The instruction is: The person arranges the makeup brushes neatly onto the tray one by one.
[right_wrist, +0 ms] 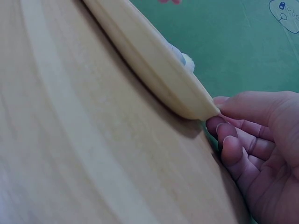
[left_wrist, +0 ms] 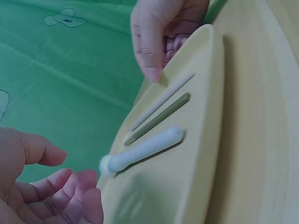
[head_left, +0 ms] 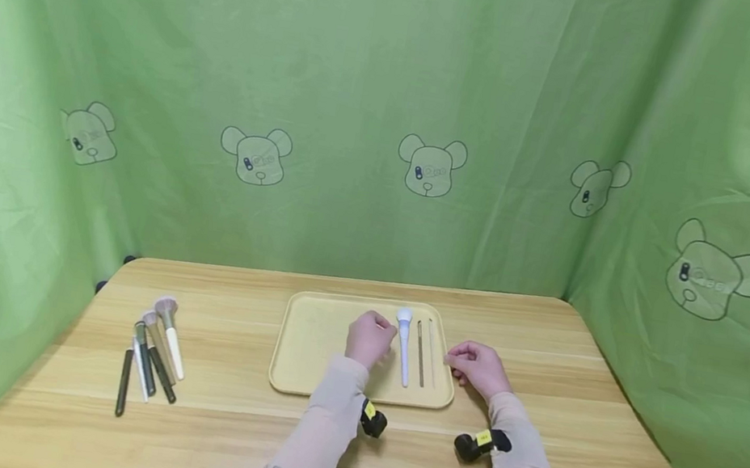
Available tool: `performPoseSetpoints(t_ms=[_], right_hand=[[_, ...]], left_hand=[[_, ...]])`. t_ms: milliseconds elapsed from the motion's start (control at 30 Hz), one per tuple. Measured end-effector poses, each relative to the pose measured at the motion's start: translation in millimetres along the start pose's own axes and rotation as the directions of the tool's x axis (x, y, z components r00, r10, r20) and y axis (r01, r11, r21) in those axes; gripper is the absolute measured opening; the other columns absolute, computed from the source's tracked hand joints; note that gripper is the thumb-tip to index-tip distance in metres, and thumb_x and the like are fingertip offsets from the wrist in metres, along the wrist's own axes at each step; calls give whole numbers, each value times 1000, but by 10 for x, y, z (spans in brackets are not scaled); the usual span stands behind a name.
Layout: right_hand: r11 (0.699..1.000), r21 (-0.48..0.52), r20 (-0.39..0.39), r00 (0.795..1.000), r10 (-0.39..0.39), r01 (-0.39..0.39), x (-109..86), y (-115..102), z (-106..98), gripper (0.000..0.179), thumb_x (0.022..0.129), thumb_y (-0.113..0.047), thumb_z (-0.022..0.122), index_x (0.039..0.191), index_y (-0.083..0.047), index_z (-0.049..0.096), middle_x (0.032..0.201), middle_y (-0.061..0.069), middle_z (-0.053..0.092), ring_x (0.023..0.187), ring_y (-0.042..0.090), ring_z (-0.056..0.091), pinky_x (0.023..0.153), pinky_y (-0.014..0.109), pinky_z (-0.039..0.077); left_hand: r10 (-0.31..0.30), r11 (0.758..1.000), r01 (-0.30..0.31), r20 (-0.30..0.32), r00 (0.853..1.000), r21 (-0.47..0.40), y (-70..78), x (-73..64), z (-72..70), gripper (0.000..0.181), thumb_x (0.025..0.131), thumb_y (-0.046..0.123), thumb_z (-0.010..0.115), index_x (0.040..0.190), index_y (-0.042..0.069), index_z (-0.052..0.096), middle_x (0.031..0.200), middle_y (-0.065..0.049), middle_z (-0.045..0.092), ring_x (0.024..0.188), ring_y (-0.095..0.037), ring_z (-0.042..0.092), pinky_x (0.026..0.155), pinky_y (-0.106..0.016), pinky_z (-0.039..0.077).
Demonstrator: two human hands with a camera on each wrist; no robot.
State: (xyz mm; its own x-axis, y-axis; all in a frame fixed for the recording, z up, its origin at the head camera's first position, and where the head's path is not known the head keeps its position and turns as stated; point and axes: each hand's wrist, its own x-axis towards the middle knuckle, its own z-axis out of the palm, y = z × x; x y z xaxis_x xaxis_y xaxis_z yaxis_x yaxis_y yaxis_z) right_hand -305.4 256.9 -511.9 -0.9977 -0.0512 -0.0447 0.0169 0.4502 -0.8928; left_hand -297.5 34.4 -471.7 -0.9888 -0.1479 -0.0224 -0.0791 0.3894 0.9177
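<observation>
A beige tray (head_left: 328, 341) lies on the wooden table. In it, a white-handled makeup brush (head_left: 404, 349), a thin olive-brown brush (head_left: 420, 356) and a thin pale stick-like tool (head_left: 433, 355) lie side by side. My left hand (head_left: 370, 338) is over the tray, just left of the white brush; the left wrist view shows its fingers (left_wrist: 84, 186) loosely bent and holding nothing. At the tray's right edge, my right hand (head_left: 477, 367) pinches the rim, thumb (right_wrist: 247, 103) above and bent fingers below.
Several makeup brushes (head_left: 153, 350) lie in a loose group on the left of the table (head_left: 217, 438), some overlapping. A green curtain (head_left: 366, 102) with bear-head prints surrounds the table at the back and both sides.
</observation>
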Motion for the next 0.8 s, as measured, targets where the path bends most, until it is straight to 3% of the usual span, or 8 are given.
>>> performPoseSetpoints(t_ms=[267,800], right_hand=[[1000,-11,-5,1000,9,-9,-9,-2,16,24,86,-12,70,100,7,63,68,0,62,58,9,55,52,23,50],[1000,-19,-10,1000,-1,1,9,13,4,25,87,-13,70,101,7,64,68,-1,62,59,10,55,53,23,50]], left_hand=[[19,999,-21,-68,998,-31,9,-36,-320,13,86,12,62,96,4,64,84,-10,71,58,-13,65,52,-22,50],[38,997,-45,-113,993,-59,-165,-6,-897,19,87,14,61,101,1,64,89,-15,71,62,-16,67,55,-24,53]])
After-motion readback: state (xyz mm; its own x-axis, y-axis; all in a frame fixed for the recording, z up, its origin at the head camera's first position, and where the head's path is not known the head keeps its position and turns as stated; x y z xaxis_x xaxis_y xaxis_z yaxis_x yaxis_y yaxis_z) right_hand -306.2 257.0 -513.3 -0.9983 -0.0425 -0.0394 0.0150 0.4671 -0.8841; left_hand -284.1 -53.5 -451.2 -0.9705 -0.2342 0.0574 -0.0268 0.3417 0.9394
